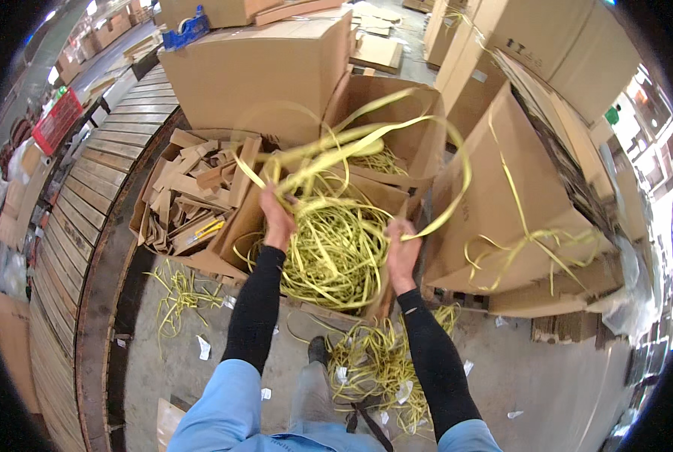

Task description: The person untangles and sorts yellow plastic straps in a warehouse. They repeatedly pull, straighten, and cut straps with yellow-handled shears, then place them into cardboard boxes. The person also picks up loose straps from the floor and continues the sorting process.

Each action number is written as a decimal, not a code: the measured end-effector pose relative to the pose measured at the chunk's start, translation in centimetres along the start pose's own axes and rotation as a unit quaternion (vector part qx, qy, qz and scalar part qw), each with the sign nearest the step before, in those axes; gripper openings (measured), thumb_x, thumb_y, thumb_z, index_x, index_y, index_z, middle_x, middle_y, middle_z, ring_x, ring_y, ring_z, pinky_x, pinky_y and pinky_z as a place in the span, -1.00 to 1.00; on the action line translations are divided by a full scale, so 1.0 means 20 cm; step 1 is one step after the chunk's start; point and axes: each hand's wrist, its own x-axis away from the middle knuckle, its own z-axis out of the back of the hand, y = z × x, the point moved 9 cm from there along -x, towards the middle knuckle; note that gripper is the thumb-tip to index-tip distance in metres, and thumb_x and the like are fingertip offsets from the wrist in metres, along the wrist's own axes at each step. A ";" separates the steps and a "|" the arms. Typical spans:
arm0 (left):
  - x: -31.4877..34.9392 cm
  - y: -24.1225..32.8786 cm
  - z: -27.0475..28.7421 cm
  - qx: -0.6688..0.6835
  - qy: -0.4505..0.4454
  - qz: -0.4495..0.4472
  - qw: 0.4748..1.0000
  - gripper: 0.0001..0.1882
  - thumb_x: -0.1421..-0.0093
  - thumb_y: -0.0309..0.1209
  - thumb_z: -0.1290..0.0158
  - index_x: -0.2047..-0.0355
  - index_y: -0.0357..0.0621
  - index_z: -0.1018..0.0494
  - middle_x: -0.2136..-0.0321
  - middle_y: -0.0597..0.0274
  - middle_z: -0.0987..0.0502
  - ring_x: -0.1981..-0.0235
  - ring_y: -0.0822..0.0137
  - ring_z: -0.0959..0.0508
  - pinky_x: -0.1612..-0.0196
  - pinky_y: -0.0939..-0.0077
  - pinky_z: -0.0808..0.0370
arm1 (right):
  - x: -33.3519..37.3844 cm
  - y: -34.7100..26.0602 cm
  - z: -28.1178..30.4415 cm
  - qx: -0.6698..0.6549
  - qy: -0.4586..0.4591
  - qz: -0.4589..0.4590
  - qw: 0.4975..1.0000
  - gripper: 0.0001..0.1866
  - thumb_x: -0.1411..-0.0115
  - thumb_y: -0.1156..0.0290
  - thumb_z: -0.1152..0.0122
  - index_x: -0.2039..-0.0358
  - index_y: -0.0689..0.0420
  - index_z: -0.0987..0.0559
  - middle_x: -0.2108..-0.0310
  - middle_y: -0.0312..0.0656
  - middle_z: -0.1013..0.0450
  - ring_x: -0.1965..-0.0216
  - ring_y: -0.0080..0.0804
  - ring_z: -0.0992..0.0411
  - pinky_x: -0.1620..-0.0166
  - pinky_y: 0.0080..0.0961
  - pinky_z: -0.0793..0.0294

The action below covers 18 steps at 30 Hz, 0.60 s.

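Observation:
A large cardboard box (247,226) in front of me is heaped with tangled yellow plastic strapping (335,252). Over the box's left part, my left hand (278,218) is closed on a bundle of yellow strapping, whose loops rise above the heap, blurred by motion. One wide loop (457,211) swings round to the right and runs down to my right hand (402,245). That hand, at the box's right side, has its fingers curled round the strap end, somewhat blurred. Behind, another open carton (419,124) holds more strapping.
Left of the heap, a carton holds cardboard scraps (193,181). A slatted conveyor (88,188) runs along the left. Strapping (382,361) lies on the floor by my foot. Stacked cardboard (495,188) stands at right; a blue tape dispenser (187,30) sits on a tall box.

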 end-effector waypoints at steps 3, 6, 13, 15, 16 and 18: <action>-0.02 -0.53 0.71 -0.438 -0.046 0.159 0.883 -0.27 -0.34 -0.12 0.05 -0.31 -0.38 0.00 -0.18 -0.17 -0.23 -0.15 0.01 -0.31 -0.15 0.15 -0.32 | 0.30 0.74 -0.27 0.377 -0.294 -0.194 0.857 -0.30 -0.13 -0.04 -0.28 -0.05 0.33 -0.47 -0.06 0.26 -0.39 -0.09 0.14 -0.38 -0.10 -0.10 -0.37; 0.15 -0.81 1.38 -0.640 -0.071 0.261 0.720 -0.13 -0.14 0.00 -0.14 -0.26 -0.39 -0.17 -0.16 -0.37 -0.31 -0.18 -0.16 -0.35 -0.16 0.09 -0.34 | 0.67 1.09 -0.11 0.422 -0.207 -0.266 0.841 -0.28 -0.13 0.07 -0.28 -0.14 0.33 -0.36 -0.11 0.22 -0.31 -0.19 0.10 -0.23 -0.26 -0.07 -0.16; 0.44 -0.74 1.24 -0.759 -0.178 -0.043 0.625 -0.41 -0.12 -0.39 -0.18 -0.12 -0.42 -0.31 -0.13 -0.29 -0.35 -0.17 -0.18 -0.34 -0.17 0.14 -0.34 | 1.49 1.21 0.51 0.349 -0.138 -0.305 0.875 -0.42 -0.13 0.15 -0.24 -0.07 0.27 -0.42 -0.10 0.18 -0.33 -0.19 0.11 -0.22 -0.27 -0.13 -0.16; 0.56 -0.69 1.16 -0.719 -0.192 -0.061 0.665 -0.45 -0.17 -0.44 -0.12 -0.13 -0.43 -0.30 -0.20 -0.25 -0.27 -0.21 -0.17 -0.27 -0.22 0.13 -0.27 | 1.75 1.27 0.75 0.375 -0.124 -0.386 0.834 -0.43 -0.12 0.14 -0.24 -0.04 0.28 -0.45 -0.04 0.20 -0.38 -0.16 0.12 -0.27 -0.24 -0.14 -0.21; 0.65 -0.67 1.13 -0.719 -0.212 -0.088 0.656 -0.46 -0.17 -0.44 -0.12 -0.13 -0.43 -0.30 -0.20 -0.25 -0.27 -0.21 -0.16 -0.27 -0.23 0.11 -0.26 | 1.87 1.30 0.88 0.373 -0.093 -0.430 0.817 -0.43 -0.10 0.11 -0.26 0.00 0.27 -0.49 0.01 0.21 -0.41 -0.13 0.13 -0.31 -0.21 -0.16 -0.26; 0.79 -0.67 1.11 -0.720 -0.236 -0.139 0.638 -0.47 -0.18 -0.45 -0.11 -0.13 -0.44 -0.30 -0.19 -0.24 -0.28 -0.20 -0.15 -0.28 -0.23 0.09 -0.24 | 2.05 1.32 1.10 0.353 -0.028 -0.446 0.822 -0.52 -0.06 0.15 -0.25 0.20 0.34 -0.58 0.24 0.20 -0.53 0.13 0.12 -0.49 0.02 -0.15 -0.45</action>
